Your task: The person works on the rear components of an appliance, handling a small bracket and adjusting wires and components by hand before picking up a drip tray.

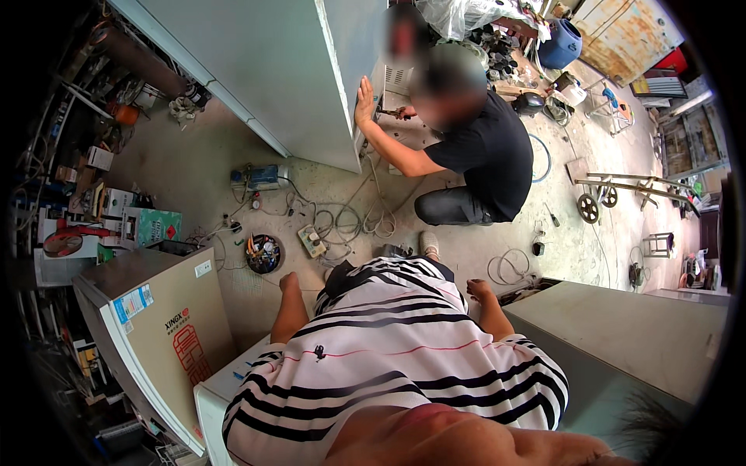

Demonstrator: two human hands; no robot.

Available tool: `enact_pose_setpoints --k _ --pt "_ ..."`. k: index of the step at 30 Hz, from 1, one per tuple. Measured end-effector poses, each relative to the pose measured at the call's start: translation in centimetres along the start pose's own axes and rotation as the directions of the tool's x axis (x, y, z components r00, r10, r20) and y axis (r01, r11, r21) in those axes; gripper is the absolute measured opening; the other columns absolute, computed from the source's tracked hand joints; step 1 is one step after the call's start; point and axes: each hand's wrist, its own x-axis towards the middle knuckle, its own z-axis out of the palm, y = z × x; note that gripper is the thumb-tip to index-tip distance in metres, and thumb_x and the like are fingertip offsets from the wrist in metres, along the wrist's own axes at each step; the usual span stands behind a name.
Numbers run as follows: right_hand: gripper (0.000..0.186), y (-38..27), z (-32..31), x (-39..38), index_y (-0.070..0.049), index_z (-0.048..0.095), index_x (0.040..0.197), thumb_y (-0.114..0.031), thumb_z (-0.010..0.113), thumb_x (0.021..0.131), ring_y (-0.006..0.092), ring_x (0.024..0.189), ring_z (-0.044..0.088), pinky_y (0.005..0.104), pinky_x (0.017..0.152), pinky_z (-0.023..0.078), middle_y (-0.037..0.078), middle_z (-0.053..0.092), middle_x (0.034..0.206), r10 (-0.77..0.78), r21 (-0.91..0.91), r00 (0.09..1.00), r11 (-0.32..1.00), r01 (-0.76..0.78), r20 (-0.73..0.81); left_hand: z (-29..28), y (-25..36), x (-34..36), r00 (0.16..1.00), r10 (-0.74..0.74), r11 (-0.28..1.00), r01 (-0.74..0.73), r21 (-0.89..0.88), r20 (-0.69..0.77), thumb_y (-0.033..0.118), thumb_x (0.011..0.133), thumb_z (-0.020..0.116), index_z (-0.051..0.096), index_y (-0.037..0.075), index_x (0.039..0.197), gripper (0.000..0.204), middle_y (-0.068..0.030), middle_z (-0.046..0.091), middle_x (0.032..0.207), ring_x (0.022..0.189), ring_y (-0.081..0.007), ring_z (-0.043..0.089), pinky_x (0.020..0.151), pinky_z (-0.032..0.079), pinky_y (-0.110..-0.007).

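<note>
My left hand [289, 282] hangs low beside my striped shirt, nearest the round tub of tools [264, 254] on the floor. Its fingers are turned out of sight. On the other side my right hand [480, 290] is lowered too, near a pale cabinet; its fingers are loosely apart and nothing shows in them. Ahead, a person in a black T-shirt [497, 155] crouches by a tall grey cabinet-like appliance [272, 70]. One of that person's hands lies flat on its side, and the other grips a plier-like tool [395, 113].
A gold-brown refrigerator [171, 326] stands at the near left and a pale cabinet [622, 326] at the right. Hoses [338, 221], a blue machine [260, 177] and a small beige box [312, 241] lie on the floor. A hand truck [637, 186] lies far right.
</note>
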Motion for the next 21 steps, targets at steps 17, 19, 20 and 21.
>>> enact_pose_setpoints --k 17,19,20,21 --pt "0.034 -0.3 -0.3 1.1 -0.012 0.063 0.116 -0.038 0.059 0.094 0.0121 0.08 0.065 0.0309 0.06 0.046 -0.002 0.066 0.091 -0.049 0.123 0.999 0.991 0.049 -0.008 -2.4 -5.7 10.6 0.967 -0.255 0.967 0.256 -0.017 0.021 0.026 0.088 0.064 0.062 0.002 0.098 0.026 -0.0132 0.063 0.094 0.082 -0.0284 0.059 0.071 0.051 -0.042" --pt "0.037 -0.4 0.0 1.0 -0.009 0.062 0.119 -0.036 0.061 0.093 0.0151 0.08 0.065 0.0345 0.063 0.047 0.001 0.067 0.092 -0.04 0.142 0.999 0.989 0.041 -0.008 -1.7 -5.3 9.9 0.973 -0.232 0.972 0.232 -0.032 -0.009 0.027 0.086 0.066 0.06 0.0 0.105 0.033 -0.0149 0.063 0.1 0.087 -0.0306 0.06 0.074 0.051 -0.044" --pt "0.039 -0.1 -0.6 0.8 -0.008 0.062 0.12 -0.035 0.062 0.092 0.0166 0.081 0.065 0.0362 0.065 0.047 0.002 0.067 0.092 -0.028 0.149 0.999 0.988 0.032 -0.026 -0.2 -4.8 8.4 0.973 -0.232 0.972 0.232 -0.034 -0.009 0.027 0.085 0.066 0.059 0.0 0.109 0.037 -0.016 0.063 0.104 0.09 -0.0316 0.061 0.075 0.051 -0.044" --pt "0.039 0.4 -1.2 0.6 -0.008 0.062 0.12 -0.035 0.062 0.092 0.0168 0.082 0.065 0.0363 0.065 0.047 0.002 0.067 0.092 -0.012 0.149 0.999 0.989 0.018 -0.041 1.2 -4.2 6.2 0.972 -0.233 0.972 0.232 -0.028 -0.009 0.027 0.085 0.067 0.058 -0.001 0.113 0.041 -0.017 0.062 0.107 0.092 -0.0326 0.061 0.077 0.051 -0.045"
